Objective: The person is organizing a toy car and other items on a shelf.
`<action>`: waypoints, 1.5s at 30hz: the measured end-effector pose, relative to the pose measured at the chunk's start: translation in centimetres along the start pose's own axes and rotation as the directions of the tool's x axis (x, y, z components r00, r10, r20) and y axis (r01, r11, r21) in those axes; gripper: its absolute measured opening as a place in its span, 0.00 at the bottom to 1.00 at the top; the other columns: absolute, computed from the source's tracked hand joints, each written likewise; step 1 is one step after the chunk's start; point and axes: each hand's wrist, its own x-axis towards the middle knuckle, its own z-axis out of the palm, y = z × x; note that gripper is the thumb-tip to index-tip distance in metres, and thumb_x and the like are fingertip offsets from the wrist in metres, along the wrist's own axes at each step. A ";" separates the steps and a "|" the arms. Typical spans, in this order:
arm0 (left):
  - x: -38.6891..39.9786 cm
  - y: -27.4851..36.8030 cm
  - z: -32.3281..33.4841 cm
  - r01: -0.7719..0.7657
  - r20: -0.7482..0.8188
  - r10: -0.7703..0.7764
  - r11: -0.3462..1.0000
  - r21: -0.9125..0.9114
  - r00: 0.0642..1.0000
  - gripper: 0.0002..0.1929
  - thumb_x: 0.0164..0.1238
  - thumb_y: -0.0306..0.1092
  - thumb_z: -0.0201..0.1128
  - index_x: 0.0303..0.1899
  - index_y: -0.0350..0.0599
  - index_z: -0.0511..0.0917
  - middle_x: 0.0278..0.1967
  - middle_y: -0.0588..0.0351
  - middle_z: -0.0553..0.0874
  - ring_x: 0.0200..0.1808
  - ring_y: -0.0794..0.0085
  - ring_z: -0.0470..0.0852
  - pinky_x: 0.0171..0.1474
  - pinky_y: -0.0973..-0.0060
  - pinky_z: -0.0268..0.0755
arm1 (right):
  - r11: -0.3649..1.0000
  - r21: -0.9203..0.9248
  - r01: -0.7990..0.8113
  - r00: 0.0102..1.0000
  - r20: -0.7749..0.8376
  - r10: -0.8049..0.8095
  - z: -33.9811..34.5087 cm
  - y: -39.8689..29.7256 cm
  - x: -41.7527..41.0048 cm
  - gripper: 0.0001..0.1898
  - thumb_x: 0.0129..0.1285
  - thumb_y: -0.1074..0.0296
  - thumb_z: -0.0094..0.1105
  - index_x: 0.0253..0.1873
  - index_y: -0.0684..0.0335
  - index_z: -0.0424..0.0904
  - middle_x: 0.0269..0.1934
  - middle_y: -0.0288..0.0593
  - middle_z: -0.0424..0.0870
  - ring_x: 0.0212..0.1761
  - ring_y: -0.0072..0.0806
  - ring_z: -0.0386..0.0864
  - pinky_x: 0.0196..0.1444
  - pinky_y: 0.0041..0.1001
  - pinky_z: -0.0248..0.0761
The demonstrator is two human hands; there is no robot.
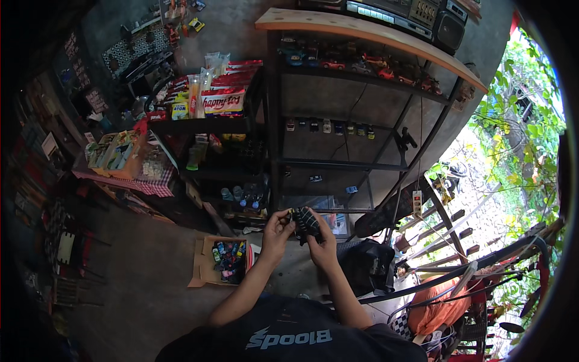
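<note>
My right hand (323, 244) grips a dark checked item, apparently a cloth (307, 224), with pale grid lines and loose folds hanging below. Beside it, my left hand (276, 237) pinches a small object (291, 212) with a yellow spot. Its kind is hard to tell, since fingers and the cloth cover most of it. Both hands are close together in front of the black metal shelf rack (325, 211). Down to the left, an open cardboard box (203, 262) on the floor holds several toy cars (228, 253).
Toy cars in a row (332, 126) stand on the rack's middle shelf, more (334, 64) above. A radio cassette player (407, 18) sits on the wooden top. Snack packs (224, 102) fill a stand at left. A black bag (368, 267) lies right, near a power strip (417, 203).
</note>
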 end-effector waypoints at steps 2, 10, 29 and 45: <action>0.6 0.3 -0.5 -0.016 -0.005 0.016 1.000 -0.021 1.000 0.19 0.72 0.29 0.64 0.61 0.38 0.71 0.50 0.57 0.80 0.53 0.77 0.78 0.57 0.78 0.72 | 1.000 -0.020 0.024 1.000 -0.010 -0.024 0.9 -0.6 0.3 0.32 0.54 0.88 0.52 0.67 0.67 0.70 0.67 0.52 0.73 0.72 0.43 0.68 0.74 0.35 0.57; 2.6 3.4 -1.9 -0.165 -0.020 0.168 0.983 0.083 0.986 0.21 0.73 0.29 0.62 0.63 0.39 0.69 0.51 0.58 0.78 0.54 0.78 0.77 0.57 0.78 0.72 | 0.994 -0.110 0.029 0.998 -0.043 -0.034 4.3 -1.0 0.1 0.32 0.56 0.87 0.52 0.68 0.68 0.68 0.66 0.53 0.73 0.70 0.42 0.69 0.73 0.34 0.58; 2.5 6.6 -7.5 -0.300 0.344 0.168 0.875 0.380 0.924 0.25 0.62 0.16 0.64 0.61 0.39 0.71 0.51 0.55 0.73 0.58 0.70 0.76 0.62 0.76 0.68 | 0.989 0.044 -0.142 0.980 -0.135 0.147 8.4 0.1 0.1 0.29 0.60 0.85 0.54 0.68 0.68 0.67 0.64 0.50 0.73 0.68 0.38 0.70 0.71 0.32 0.59; 2.9 8.4 -4.6 -0.131 0.516 -0.039 0.948 0.289 0.856 0.25 0.71 0.24 0.62 0.68 0.37 0.68 0.54 0.57 0.73 0.59 0.77 0.73 0.63 0.80 0.65 | 0.877 0.382 -0.293 0.925 -0.118 0.360 4.8 -3.3 0.2 0.30 0.60 0.85 0.52 0.70 0.68 0.66 0.64 0.46 0.73 0.67 0.32 0.70 0.70 0.29 0.60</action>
